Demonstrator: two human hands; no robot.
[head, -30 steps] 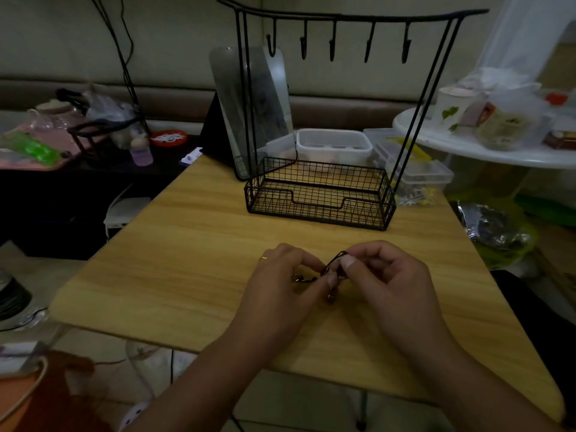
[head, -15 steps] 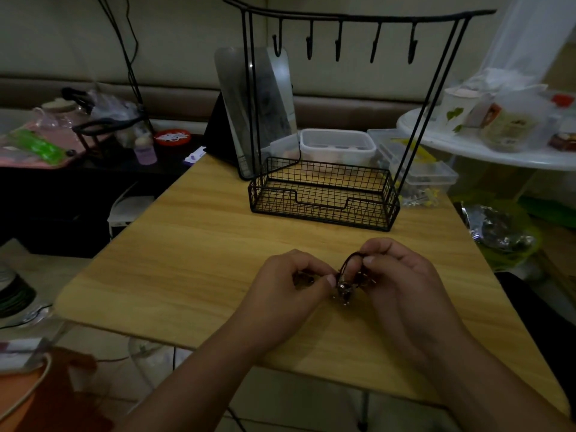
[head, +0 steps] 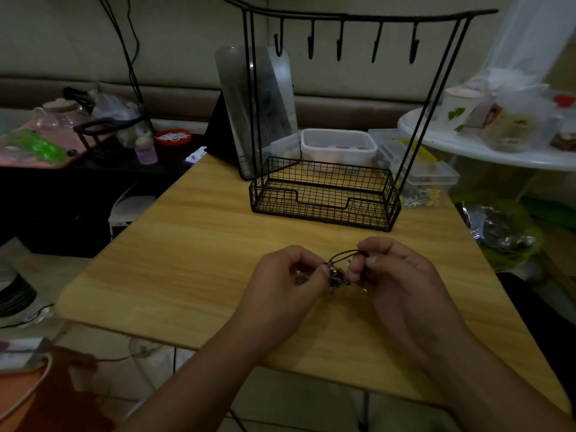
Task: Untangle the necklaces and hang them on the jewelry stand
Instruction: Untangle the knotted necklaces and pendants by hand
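- Holding the tangled necklaces [head: 338, 272] low over the tabletop [head: 193, 260], you have both hands close together, the knot between them.
- Your left hand [head: 286, 285] pinches the left side of the bundle, thumb and fingers curled onto it.
- Your right hand [head: 396, 275] pinches a dark cord loop [head: 344, 255] that arches up and across from the knot to your right fingertips.
- That loop runs roughly left to right, so it lies across your view; the shiny chain parts and pendants sit beneath it, too small and dim to sort out.
- Nothing hangs yet on the jewelry stand [head: 358, 17]; its five hooks [head: 339, 45] are bare and its wire basket [head: 324, 198] stands straight ahead of your hands, well apart from them, toward the far edge of the tabletop.
- By my reading, the untangling is not finished, and the next pull should go sideways along that cord, your hands moving away from each other.
- Neither hand is clearly nearer the stand; the right sits slightly further forward.
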